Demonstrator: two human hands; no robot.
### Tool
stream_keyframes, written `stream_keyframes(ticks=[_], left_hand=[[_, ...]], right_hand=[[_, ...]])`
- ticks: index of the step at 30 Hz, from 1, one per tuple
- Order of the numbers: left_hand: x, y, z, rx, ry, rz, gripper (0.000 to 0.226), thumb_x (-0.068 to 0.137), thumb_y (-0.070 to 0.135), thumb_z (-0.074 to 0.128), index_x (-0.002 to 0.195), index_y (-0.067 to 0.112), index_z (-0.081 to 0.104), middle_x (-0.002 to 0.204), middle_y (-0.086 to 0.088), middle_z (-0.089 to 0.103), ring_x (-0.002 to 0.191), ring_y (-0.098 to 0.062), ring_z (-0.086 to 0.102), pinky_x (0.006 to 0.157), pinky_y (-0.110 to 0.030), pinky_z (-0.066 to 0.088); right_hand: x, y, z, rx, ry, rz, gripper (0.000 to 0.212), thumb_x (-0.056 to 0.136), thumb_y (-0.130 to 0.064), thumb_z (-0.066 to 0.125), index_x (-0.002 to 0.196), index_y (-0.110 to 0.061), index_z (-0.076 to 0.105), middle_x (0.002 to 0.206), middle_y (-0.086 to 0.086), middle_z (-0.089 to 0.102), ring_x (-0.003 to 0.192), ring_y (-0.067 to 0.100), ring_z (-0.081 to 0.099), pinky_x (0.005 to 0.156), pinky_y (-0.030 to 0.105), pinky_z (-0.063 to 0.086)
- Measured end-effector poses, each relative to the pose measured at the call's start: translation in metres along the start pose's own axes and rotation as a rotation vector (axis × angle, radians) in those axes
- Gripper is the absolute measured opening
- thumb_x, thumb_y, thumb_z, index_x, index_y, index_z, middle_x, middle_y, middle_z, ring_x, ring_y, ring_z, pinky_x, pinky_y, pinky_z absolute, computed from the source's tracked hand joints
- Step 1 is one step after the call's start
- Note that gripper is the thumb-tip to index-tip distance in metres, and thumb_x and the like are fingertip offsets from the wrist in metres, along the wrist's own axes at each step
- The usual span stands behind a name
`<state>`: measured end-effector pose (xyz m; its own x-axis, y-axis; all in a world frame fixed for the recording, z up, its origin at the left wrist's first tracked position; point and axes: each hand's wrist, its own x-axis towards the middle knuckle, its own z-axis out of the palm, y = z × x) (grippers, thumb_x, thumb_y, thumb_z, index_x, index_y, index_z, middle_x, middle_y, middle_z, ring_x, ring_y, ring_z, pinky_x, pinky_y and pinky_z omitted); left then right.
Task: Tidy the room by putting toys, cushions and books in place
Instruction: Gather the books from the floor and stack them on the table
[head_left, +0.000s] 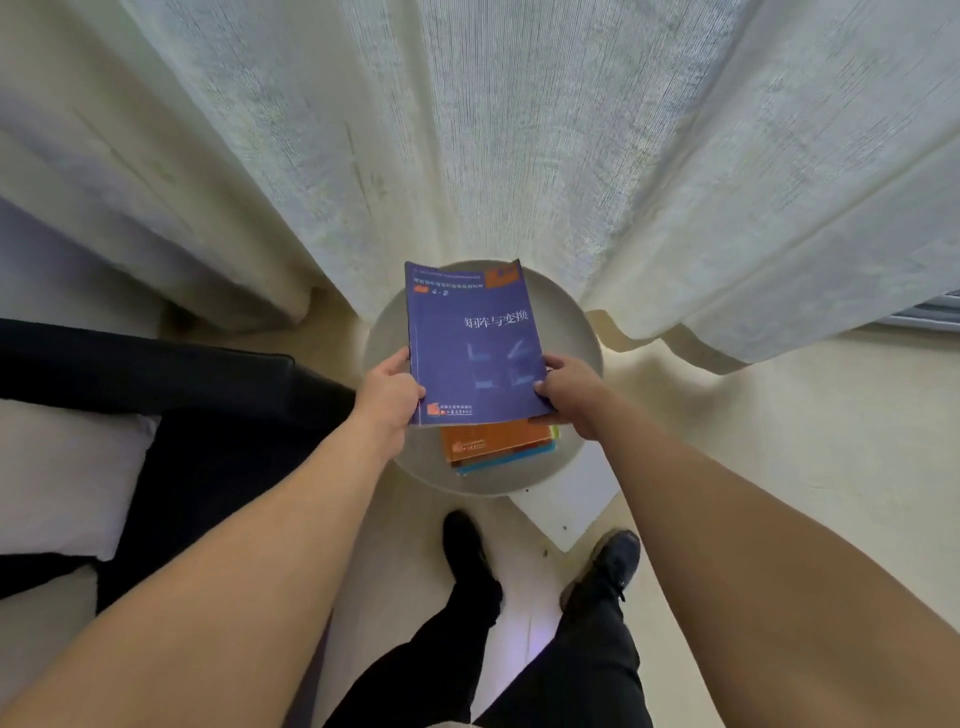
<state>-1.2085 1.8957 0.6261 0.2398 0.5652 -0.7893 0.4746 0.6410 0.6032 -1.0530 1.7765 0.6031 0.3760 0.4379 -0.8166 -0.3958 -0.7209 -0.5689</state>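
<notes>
The fingers (540, 387) of the right hand (569, 397) curl over the right edge of a blue book (475, 343), thumb on the cover. The left hand (387, 392) grips the book's left edge the same way, its thumb on the cover near the lower left corner. Both hands hold the blue book level above a small round surface (576, 332). Beneath the book, toward the near edge of the surface, lies a stack: an orange book (493, 439) on top, with a teal book (511, 460) under it. Pale curtains (467, 130) hang just behind the far edge of the surface. A black chair (156, 374) with a white cushion (62, 473) stands to the left. The person's dark shoes (608, 566) rest on the light floor (779, 426) near the surface.
</notes>
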Motion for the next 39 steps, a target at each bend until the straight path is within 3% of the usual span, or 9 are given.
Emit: stream_keyframes(ticks=[6,10,13,17,20,23,29,34,39], left_hand=[[0.033,-0.03,0.003,-0.033,0.001,0.025,0.049,0.104,0.012,0.049,0.147,0.035,0.043,0.111,0.004,0.069,0.088,-0.009,0.074,0.061,-0.03,0.06],[0.045,-0.057,0.013,0.081,-0.039,-0.049,0.054,0.105,0.01,0.045,0.153,0.029,0.031,0.11,0.008,0.065,0.091,-0.007,0.067,0.058,-0.027,0.056],[0.044,-0.066,0.016,0.326,0.023,-0.054,0.057,0.103,0.017,0.047,0.155,0.022,0.024,0.134,0.002,0.051,0.103,-0.01,0.054,0.068,-0.028,0.051],[0.026,-0.05,0.002,0.564,-0.038,0.119,0.037,0.103,0.033,0.046,0.138,0.023,0.042,0.112,0.008,0.053,0.078,-0.006,0.053,0.055,-0.022,0.041],[0.007,-0.029,-0.013,0.738,-0.105,0.291,0.036,0.103,0.037,0.043,0.136,0.023,0.043,0.129,0.004,0.054,0.092,-0.007,0.057,0.064,-0.023,0.046],[-0.017,-0.012,-0.025,0.858,-0.105,0.41,0.033,0.103,0.033,0.04,0.133,0.02,0.048,0.131,-0.001,0.054,0.111,-0.015,0.055,0.081,-0.031,0.048],[-0.068,-0.003,-0.041,0.909,-0.095,0.584,0.035,0.104,0.03,0.04,0.137,0.02,0.049,0.133,-0.002,0.053,0.106,-0.009,0.048,0.079,-0.022,0.038],[-0.085,-0.021,-0.047,0.964,-0.115,0.625,0.033,0.104,0.03,0.04,0.133,0.019,0.051,0.134,-0.002,0.053,0.11,-0.011,0.051,0.08,-0.022,0.038],[-0.074,-0.03,-0.053,1.031,-0.14,0.599,0.031,0.102,0.03,0.043,0.129,0.018,0.053,0.127,-0.002,0.056,0.103,-0.009,0.049,0.082,-0.026,0.039]], right_hand=[[0.032,0.021,0.007,0.024,0.08,-0.005,0.048,0.096,0.007,0.036,0.136,-0.014,0.05,0.11,0.005,0.062,0.086,0.019,0.063,0.055,0.026,0.058],[0.048,0.047,0.01,-0.025,0.143,-0.006,0.049,0.098,-0.003,0.045,0.144,-0.014,0.037,0.126,0.01,0.059,0.102,0.024,0.062,0.074,0.033,0.056],[0.045,0.063,0.013,-0.102,0.179,0.053,0.027,0.095,-0.018,0.056,0.12,-0.012,0.045,0.117,0.011,0.062,0.099,0.021,0.064,0.087,0.04,0.056],[0.009,0.057,0.022,-0.234,0.237,0.046,0.026,0.094,-0.024,0.061,0.107,-0.016,0.04,0.101,0.003,0.057,0.095,0.018,0.059,0.082,0.036,0.056],[-0.034,0.038,0.034,-0.253,0.213,-0.044,0.026,0.094,-0.021,0.062,0.11,-0.018,0.042,0.089,-0.006,0.054,0.098,0.021,0.06,0.082,0.036,0.056],[-0.074,0.026,0.043,-0.351,0.178,-0.136,0.015,0.094,-0.014,0.058,0.105,-0.019,0.049,0.1,0.003,0.061,0.105,0.028,0.062,0.091,0.047,0.054],[-0.136,0.016,0.045,-0.432,0.213,-0.257,0.042,0.096,-0.015,0.056,0.136,-0.008,0.043,0.116,0.008,0.058,0.102,0.017,0.057,0.092,0.042,0.054],[-0.158,0.033,0.037,-0.486,0.266,-0.27,0.04,0.096,-0.013,0.054,0.134,-0.004,0.045,0.128,0.013,0.056,0.101,0.017,0.053,0.087,0.033,0.053],[-0.165,0.049,0.032,-0.432,0.254,-0.182,0.028,0.092,-0.029,0.063,0.115,-0.017,0.054,0.106,0.002,0.062,0.087,0.012,0.057,0.07,0.023,0.05]])
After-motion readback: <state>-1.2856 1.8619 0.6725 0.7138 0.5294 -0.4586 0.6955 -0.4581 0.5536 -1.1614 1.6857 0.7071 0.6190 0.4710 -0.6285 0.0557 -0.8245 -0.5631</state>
